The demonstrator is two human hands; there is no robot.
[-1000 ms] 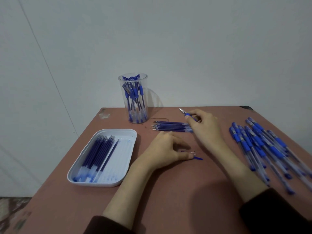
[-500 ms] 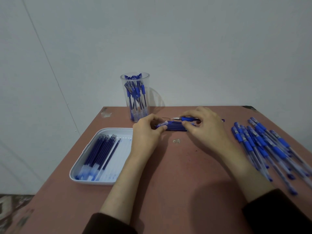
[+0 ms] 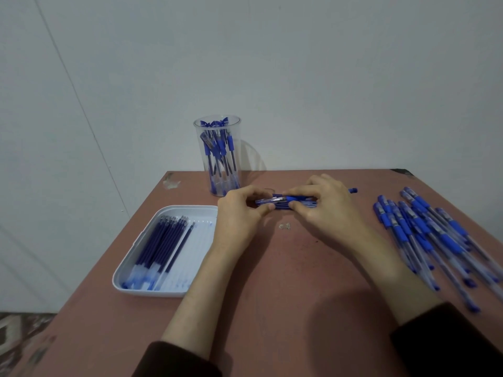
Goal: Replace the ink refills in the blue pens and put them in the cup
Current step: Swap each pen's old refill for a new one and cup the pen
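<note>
Pen (image 3: 283, 198): held between both my grips, near the cup (image 3: 217, 156), to its right and towards me, just over the bundle of refills (image 3: 302, 205) on the table (image 3: 272, 295).
Left grip (image 3: 239, 213): thumb and fingers pinch the pen's clear end.
Right grip (image 3: 326, 210): fingers curl round the pen's blue rubber sleeve.
Weight: very light, I judge; it needs hardly any force.
Stiffness: thin, hard plastic barrel; the slender refill would likely bend if pushed off-axis.
Slip: the clear barrel looks smooth, so the rubber sleeve is my surest hold.
Hold: sleeve in one grip, end piece in the other, twisting along the pen's length.
Loose parts: a cap (image 3: 353, 190) lies well right of the cup, easily knocked away.
Spare pens (image 3: 435, 240): piled far right of the cup.
</note>
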